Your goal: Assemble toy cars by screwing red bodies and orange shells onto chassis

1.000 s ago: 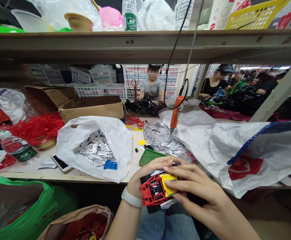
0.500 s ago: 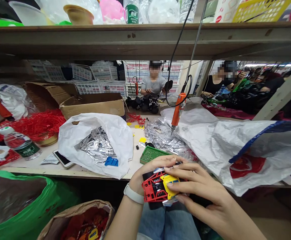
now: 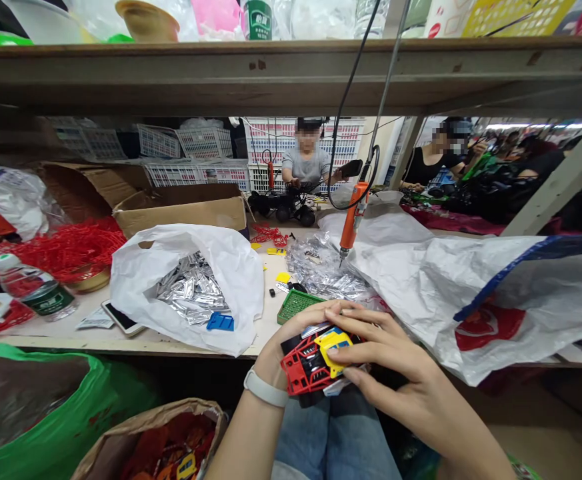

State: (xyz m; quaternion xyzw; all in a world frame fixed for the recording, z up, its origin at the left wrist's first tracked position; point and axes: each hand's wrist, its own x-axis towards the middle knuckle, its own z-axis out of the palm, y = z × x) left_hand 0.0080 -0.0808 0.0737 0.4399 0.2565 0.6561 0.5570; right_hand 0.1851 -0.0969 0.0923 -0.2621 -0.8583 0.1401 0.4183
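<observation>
Head view: white bag holds silvery pieces beyond the toy car.

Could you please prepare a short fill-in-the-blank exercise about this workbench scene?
The left hand and right hand hold a toy car with a ____ top panel.
The screwdriver hanging over the bench is ____.
The phone lies between the bottle at left and a white ____.

Missing words: yellow; orange; bag.
</observation>
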